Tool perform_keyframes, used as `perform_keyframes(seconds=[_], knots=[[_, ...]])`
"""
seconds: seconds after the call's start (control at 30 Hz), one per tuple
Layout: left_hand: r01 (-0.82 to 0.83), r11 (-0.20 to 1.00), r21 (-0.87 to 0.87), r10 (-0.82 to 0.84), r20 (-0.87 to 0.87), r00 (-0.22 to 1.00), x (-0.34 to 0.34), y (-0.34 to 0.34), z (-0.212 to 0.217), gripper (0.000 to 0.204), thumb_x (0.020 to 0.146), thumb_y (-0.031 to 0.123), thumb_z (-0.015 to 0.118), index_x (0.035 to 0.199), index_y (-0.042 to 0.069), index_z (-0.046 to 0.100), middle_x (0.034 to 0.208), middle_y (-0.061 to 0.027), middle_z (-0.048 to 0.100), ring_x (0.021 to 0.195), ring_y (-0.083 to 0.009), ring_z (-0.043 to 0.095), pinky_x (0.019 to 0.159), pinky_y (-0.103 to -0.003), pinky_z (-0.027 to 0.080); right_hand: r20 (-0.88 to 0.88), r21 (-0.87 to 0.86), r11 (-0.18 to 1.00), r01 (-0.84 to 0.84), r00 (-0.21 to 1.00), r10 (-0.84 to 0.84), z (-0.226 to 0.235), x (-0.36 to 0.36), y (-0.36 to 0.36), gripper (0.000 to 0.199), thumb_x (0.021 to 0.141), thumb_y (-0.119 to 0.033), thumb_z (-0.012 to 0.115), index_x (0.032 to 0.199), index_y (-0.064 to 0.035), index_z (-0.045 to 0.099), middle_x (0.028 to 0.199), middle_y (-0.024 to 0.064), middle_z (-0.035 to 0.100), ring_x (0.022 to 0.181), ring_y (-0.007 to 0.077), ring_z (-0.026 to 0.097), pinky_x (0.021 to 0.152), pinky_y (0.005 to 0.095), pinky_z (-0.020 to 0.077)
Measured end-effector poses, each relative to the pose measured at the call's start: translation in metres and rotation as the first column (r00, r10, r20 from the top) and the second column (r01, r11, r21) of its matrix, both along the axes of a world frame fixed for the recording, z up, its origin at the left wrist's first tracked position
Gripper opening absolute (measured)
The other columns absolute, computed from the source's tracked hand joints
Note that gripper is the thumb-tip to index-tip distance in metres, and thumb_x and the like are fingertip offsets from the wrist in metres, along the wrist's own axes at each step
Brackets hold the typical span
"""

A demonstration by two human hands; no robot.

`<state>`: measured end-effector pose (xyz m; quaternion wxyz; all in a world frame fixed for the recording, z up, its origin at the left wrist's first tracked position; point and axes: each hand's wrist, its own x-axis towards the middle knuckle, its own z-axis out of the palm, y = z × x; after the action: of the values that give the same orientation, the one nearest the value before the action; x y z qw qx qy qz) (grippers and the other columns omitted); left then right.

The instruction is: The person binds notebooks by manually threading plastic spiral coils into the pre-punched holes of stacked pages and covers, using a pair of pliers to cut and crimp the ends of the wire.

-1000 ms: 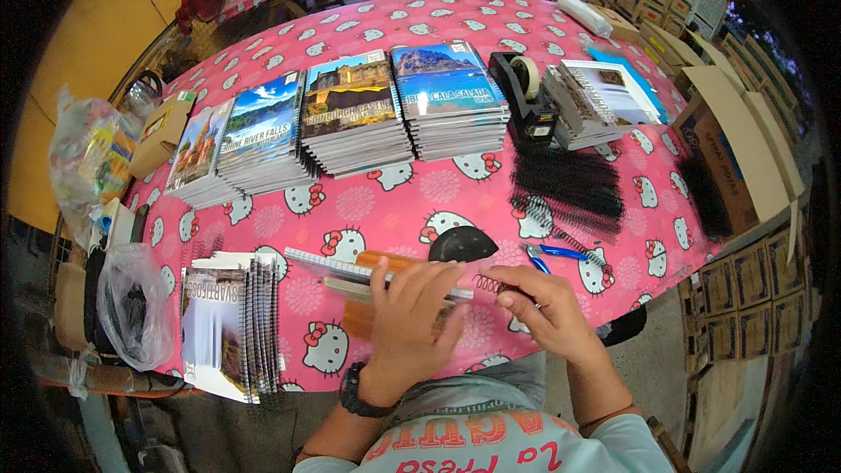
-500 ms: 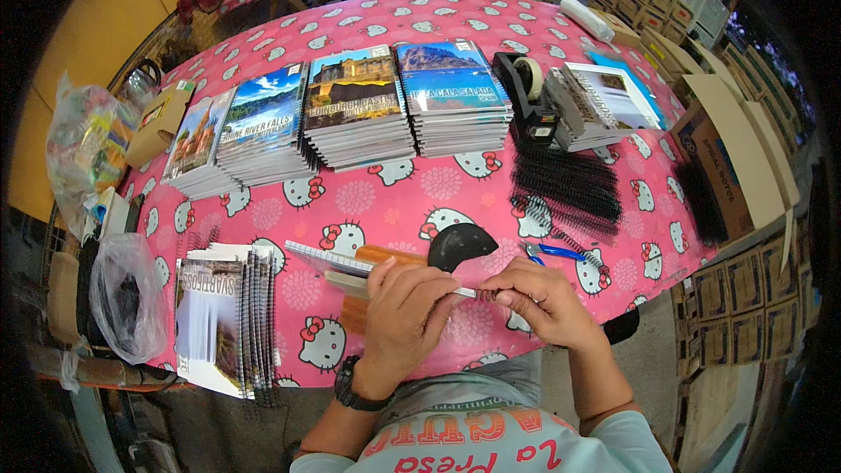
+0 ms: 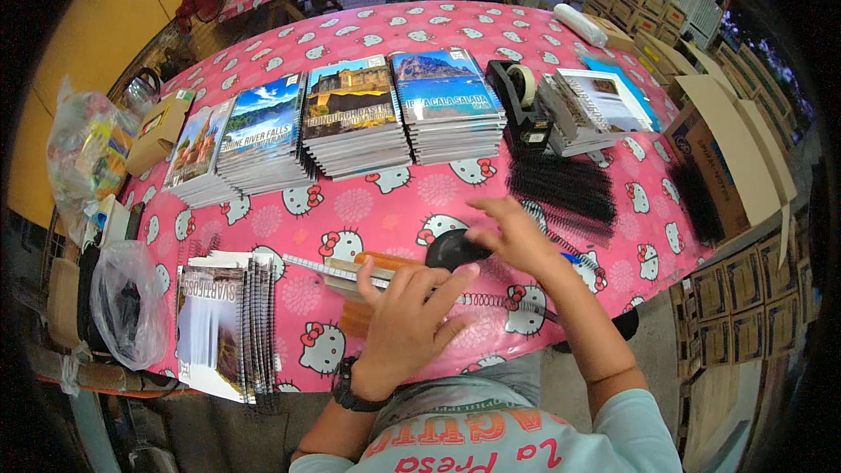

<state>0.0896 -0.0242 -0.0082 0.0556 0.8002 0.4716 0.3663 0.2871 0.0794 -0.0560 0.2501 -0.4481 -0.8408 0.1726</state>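
Note:
My left hand (image 3: 407, 315) holds a thin notebook (image 3: 343, 268) by its spine, its fingers bent over it; most of the notebook is hidden under the hand. A dark wire coil (image 3: 491, 300) sticks out to the right from the spine end. My right hand (image 3: 517, 235) is raised off the coil, slightly blurred, with fingers apart and nothing in them. Beside its fingertips lies a black half-round piece (image 3: 451, 250). An orange-brown wooden block (image 3: 357, 319) shows beneath the notebook. Blue-handled pliers (image 3: 571, 258) are partly hidden behind my right wrist.
Stacks of picture-cover notebooks (image 3: 355, 114) stand across the far side. Coil-bound notebooks (image 3: 223, 324) lie at left, by a plastic bag (image 3: 129, 298). A tape dispenser (image 3: 526, 109), a heap of black coils (image 3: 561, 197) and an open cardboard box (image 3: 714, 166) are at right.
My right hand has let go of the coil at the notebook's spine and moved up and away, fingers spreading. The coil now extends to the right in the open. My left hand stays on the notebook.

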Motion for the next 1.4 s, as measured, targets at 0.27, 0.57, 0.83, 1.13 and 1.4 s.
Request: perform_keyframes(seconds=[0.27, 0.57, 0.83, 1.13, 1.4], knots=[[-0.045, 0.999, -0.021, 0.044, -0.081, 0.996, -0.010, 0.002, -0.012, 0.018, 0.080, 0.037, 0.060, 0.089, 0.021, 0.063, 0.083, 0.0027, 0.053, 0.090, -0.0163, 0.053, 0.096, -0.058, 0.014, -0.070, -0.219, 0.975, -0.046, 0.997, 0.031, -0.003, -0.013, 0.001, 0.048, 0.062, -0.008, 0.076, 0.107, -0.0054, 0.059, 0.090, 0.0132, 0.052, 0.086, 0.0330, 0.050, 0.076, 0.0393, 0.0424], [-0.007, 1.000, -0.018, 0.007, 0.037, 0.999, -0.009, 0.001, -0.002, 0.020, 0.077, 0.036, 0.064, 0.082, 0.017, 0.066, 0.087, 0.0023, 0.056, 0.094, -0.0164, 0.052, 0.095, -0.055, 0.015, 0.150, 0.028, 0.984, -0.176, 0.974, 0.170, -0.044, 0.006, -0.012, 0.065, 0.061, -0.042, 0.076, 0.112, -0.0095, 0.052, 0.128, 0.0198, 0.041, 0.115, 0.0390, 0.039, 0.099, 0.0465, 0.0310], [-0.021, 1.000, 0.003, 0.021, 0.013, 1.000, -0.012, 0.002, 0.000, 0.024, 0.077, 0.033, 0.064, 0.095, 0.018, 0.065, 0.097, 0.0035, 0.057, 0.098, -0.0159, 0.052, 0.098, -0.057, 0.010, 0.231, 0.101, 0.978, -0.182, 0.961, 0.154, -0.037, -0.013, -0.013, 0.066, 0.067, -0.046, 0.070, 0.124, -0.0184, 0.051, 0.131, 0.0222, 0.039, 0.115, 0.0398, 0.040, 0.095, 0.0473, 0.0339], [0.028, 0.999, -0.018, -0.027, 0.026, 0.999, -0.017, 0.002, -0.002, 0.029, 0.076, 0.032, 0.065, 0.102, 0.019, 0.063, 0.088, 0.0038, 0.057, 0.095, -0.0158, 0.052, 0.096, -0.060, 0.011, -0.606, -0.479, 0.808, -0.341, 0.795, -0.024, -0.017, 0.004, -0.029, 0.059, 0.075, -0.043, 0.062, 0.119, -0.0044, 0.055, 0.116, 0.0150, 0.055, 0.110, 0.0254, 0.051, 0.098, 0.0341, 0.0348], [-0.010, 0.995, -0.101, 0.016, 0.058, 0.998, -0.039, 0.005, 0.002, 0.052, 0.065, 0.026, 0.075, 0.112, 0.013, 0.056, 0.083, 0.0010, 0.059, 0.089, -0.0191, 0.056, 0.102, -0.056, 0.010, -0.559, -0.341, 0.753, -0.563, 0.765, 0.319, 0.040, 0.004, -0.040, 0.069, 0.074, -0.061, 0.055, 0.101, 0.0014, 0.064, 0.110, 0.0185, 0.058, 0.107, 0.0295, 0.053, 0.093, 0.0373, 0.0375]])
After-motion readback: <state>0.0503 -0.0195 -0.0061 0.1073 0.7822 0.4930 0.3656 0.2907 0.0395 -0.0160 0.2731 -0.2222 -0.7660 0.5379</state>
